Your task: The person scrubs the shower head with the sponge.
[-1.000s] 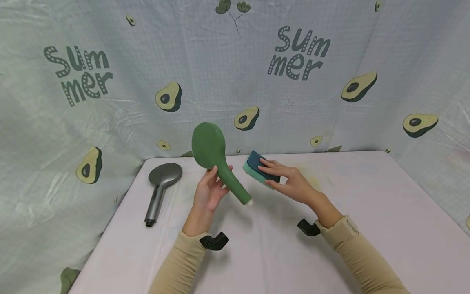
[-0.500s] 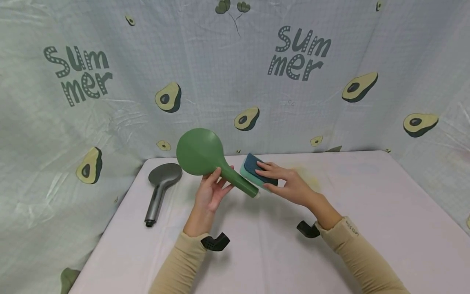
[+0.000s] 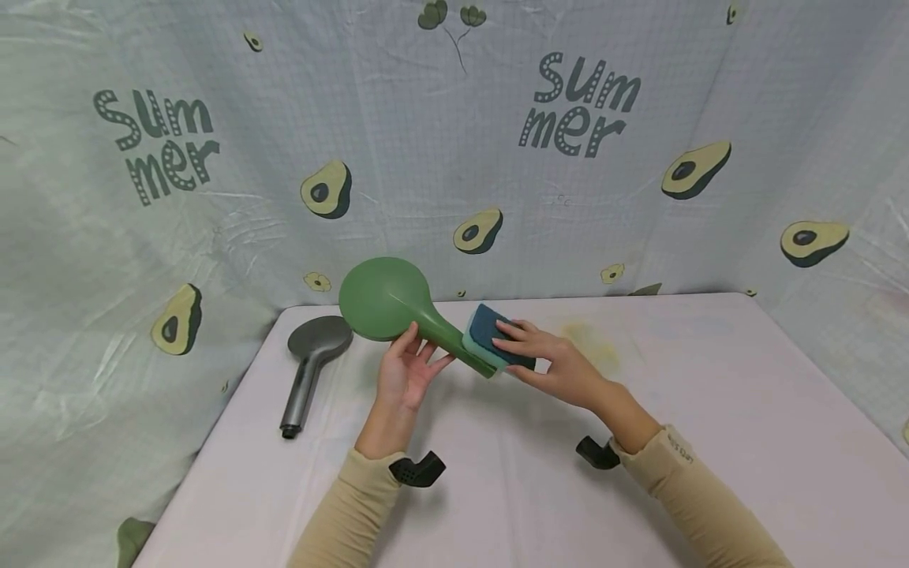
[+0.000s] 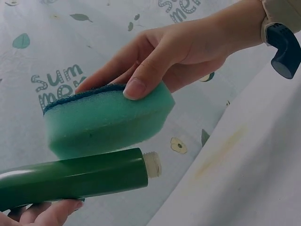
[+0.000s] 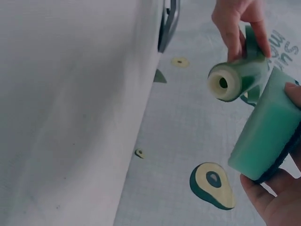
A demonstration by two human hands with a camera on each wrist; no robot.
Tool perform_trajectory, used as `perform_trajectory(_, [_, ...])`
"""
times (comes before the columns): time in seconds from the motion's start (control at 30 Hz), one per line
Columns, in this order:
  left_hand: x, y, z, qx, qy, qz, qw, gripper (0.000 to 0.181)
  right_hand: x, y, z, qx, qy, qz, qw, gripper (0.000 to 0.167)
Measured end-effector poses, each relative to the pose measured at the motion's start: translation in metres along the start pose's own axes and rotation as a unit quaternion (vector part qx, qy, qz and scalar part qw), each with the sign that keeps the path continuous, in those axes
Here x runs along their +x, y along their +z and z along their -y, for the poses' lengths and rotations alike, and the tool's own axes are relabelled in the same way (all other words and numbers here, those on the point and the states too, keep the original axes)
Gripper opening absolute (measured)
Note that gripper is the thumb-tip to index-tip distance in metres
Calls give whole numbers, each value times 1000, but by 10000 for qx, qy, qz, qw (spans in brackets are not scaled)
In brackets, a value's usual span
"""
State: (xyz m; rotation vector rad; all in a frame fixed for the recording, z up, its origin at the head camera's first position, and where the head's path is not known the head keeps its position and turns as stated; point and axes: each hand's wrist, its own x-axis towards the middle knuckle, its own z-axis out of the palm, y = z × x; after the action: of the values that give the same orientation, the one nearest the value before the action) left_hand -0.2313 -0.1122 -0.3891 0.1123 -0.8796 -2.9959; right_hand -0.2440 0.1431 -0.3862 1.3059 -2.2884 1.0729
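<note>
A green shower head is held above the table by my left hand, which grips it near the neck. Its round head points to the far left and its handle slants down to the right, ending in a pale threaded tip. My right hand holds a sponge, thumb on one side and fingers on the other. The sponge has a dark blue scouring layer under the fingers and a teal foam side facing the handle. Foam and handle are very close; I cannot tell whether they touch.
A grey shower head lies on the left of the white-covered table. Behind the table hangs a pale curtain printed with avocados and lettering. Black wrist cameras sit at both cuffs.
The green shower head has turned in my left hand, its round head swinging left and down and its handle levelling somewhat. My right hand has brought the sponge slightly left and down, over the handle's end.
</note>
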Motion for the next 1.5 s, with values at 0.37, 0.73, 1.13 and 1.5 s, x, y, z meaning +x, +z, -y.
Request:
perform_trajectory(0.37, [0,2,3,-153,-58,-289,9994,46,-4,10,6,-637,-231,142,9976,51])
perform_trajectory(0.73, [-5,2,15,111,-79,-266,9996,42,15,23,19,-1299,-214,204,9911,48])
perform_trajectory(1.13, [-7,10,22,246,186,-586,9978,39,18,36,33,-2966,-1243,-99,9468,51])
perform_trajectory(1.5, [-8,10,20,291,247,-534,9978,43,11,29,28,-2482,-862,-37,9649,49])
